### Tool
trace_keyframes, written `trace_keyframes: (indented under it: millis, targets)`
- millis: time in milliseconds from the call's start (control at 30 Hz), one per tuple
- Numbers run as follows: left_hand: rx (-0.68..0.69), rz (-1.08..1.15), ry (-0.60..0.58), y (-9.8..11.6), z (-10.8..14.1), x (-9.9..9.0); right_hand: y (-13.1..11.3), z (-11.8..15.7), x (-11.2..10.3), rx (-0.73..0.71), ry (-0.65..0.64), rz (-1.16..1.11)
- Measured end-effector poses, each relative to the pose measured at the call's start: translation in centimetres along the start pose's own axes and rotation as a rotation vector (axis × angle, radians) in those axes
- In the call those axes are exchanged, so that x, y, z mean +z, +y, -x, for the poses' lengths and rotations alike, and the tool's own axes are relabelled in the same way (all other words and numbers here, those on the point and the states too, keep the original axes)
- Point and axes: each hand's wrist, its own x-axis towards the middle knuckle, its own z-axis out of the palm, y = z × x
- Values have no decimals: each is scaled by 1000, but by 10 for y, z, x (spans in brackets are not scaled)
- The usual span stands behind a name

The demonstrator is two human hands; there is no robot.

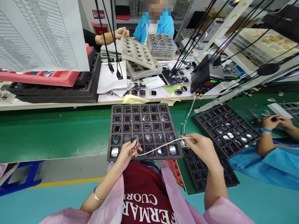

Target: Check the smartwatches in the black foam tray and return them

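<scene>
A black foam tray (140, 143) with rows of square watch-like devices lies in front of me. Over its lower left part, my left hand (128, 151) holds a small dark watch case (135, 141) between thumb and fingers. A white cable (163, 145) runs from beside that case across the tray to the right. Beyond the tray's right edge, my right hand (198, 143) pinches the cable near its other visible end. Whether the cable's left end touches the case cannot be made out.
Two more black trays (198, 118) (198, 186) lie at the right, beside a co-worker's hands (271, 123). A black power supply (205, 77), stacked clear trays (161, 51) and hanging black cables (112, 37) stand beyond. Paper sheets (46, 37) hang at upper left.
</scene>
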Motion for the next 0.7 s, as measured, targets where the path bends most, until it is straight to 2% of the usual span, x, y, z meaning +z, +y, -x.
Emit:
trace_keyframes:
  millis: [67, 100, 200, 333, 400, 500, 700]
  targets:
    - [-21, 34, 15, 9, 4, -3, -22, -24, 10, -117, 91, -82]
    - [-16, 36, 26, 14, 6, -4, -34, -35, 18, -191, 68, -137]
    - [33, -2, 64, 30, 16, -6, -70, -56, 46, -375, -76, -253]
    - [68, -82, 91, 42, 27, -3, -127, -48, 69, -564, -344, -598]
    - [58, -108, 101, 43, 30, 0, -152, -38, 71, -599, -425, -682]
    - [36, -130, 114, 44, 34, 2, -176, -30, 72, -602, -449, -726]
    - [-38, -88, 31, 53, 49, 4, -176, -31, 76, -432, -502, -958]
